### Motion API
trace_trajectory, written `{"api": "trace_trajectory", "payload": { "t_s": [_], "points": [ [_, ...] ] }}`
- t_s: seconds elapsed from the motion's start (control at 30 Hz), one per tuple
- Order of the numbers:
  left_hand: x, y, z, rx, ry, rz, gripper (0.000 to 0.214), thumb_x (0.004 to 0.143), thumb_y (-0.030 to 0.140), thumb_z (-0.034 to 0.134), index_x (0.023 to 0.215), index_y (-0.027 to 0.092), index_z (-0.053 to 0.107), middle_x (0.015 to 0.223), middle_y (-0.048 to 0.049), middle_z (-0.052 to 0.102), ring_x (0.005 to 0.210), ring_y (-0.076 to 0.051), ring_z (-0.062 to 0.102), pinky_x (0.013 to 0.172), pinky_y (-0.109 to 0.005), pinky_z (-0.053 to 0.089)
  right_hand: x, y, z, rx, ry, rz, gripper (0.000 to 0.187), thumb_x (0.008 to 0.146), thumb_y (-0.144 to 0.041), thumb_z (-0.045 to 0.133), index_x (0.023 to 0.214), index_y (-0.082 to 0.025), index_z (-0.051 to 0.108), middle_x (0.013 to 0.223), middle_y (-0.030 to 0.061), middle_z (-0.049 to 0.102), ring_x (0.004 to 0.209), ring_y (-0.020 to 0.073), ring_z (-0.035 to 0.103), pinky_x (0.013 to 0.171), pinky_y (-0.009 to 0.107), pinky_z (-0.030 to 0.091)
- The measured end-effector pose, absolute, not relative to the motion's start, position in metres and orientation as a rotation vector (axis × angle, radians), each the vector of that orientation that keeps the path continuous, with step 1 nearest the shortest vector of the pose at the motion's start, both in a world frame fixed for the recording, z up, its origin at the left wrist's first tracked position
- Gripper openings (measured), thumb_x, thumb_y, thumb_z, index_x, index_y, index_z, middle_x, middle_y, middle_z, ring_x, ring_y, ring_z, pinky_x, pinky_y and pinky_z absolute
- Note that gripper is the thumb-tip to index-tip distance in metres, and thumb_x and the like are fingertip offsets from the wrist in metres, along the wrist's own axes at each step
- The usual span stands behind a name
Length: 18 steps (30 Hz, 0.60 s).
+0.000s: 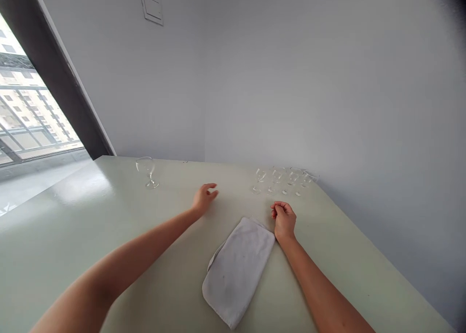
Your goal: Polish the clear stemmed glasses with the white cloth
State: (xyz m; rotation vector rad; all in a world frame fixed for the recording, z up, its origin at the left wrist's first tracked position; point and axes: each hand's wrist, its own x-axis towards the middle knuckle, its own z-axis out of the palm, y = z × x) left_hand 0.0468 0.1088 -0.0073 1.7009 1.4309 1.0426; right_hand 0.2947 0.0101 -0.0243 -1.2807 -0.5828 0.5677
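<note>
My left hand point(204, 197) hovers over the pale green table point(73, 226), fingers loosely curved and apart, holding nothing. It lies to the right of a single clear stemmed glass point(146, 172) that stands upright. My right hand point(283, 219) rests on the table with its fingers curled in, right beside the far corner of a folded white cloth point(238, 267). Nothing shows inside its fingers. A row of several small clear stemmed glasses point(280, 180) stands just beyond my right hand near the wall.
A plain grey wall point(291, 80) closes off the table's far side, with a square panel point(152, 8) high up. On the left a window point(25, 114) looks onto buildings. The table's right edge point(382, 265) runs diagonally toward me.
</note>
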Motion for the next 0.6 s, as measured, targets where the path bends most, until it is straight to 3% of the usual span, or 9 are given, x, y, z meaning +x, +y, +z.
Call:
{"api": "trace_trajectory", "payload": {
  "t_s": [0.27,0.4,0.6],
  "points": [
    [0.192,0.133,-0.001,1.636,1.207,0.842,0.071,0.062,0.03,0.069,0.127,0.021,0.04,0.126,-0.0117,0.049,0.088,-0.019,0.057,0.073,-0.028,0.043,0.294,0.007,-0.025,-1.329,-0.704,0.577,0.009,0.066,-0.022,0.05,0.073,-0.019,0.054,0.064,-0.002,0.056,0.045,0.0083,0.044,0.043,0.021,0.035],
    [0.227,0.135,-0.002,1.569,1.117,0.808,0.054,0.068,0.027,0.065,0.118,0.018,0.046,0.112,-0.0134,0.057,0.073,-0.014,0.06,0.065,-0.026,0.045,0.296,0.008,-0.025,-1.34,-0.735,0.578,0.009,0.067,-0.024,0.05,0.074,-0.019,0.053,0.065,-0.0017,0.057,0.046,0.0091,0.044,0.044,0.022,0.036],
    [0.2,0.131,-0.001,1.491,1.071,0.852,0.024,0.077,0.027,0.055,0.098,0.014,0.055,0.079,-0.005,0.061,0.052,-0.007,0.054,0.054,-0.022,0.045,0.297,0.007,-0.026,-1.343,-0.743,0.594,0.011,0.066,-0.024,0.051,0.075,-0.019,0.054,0.066,-0.0014,0.057,0.047,0.0089,0.045,0.044,0.022,0.036]
  ]
}}
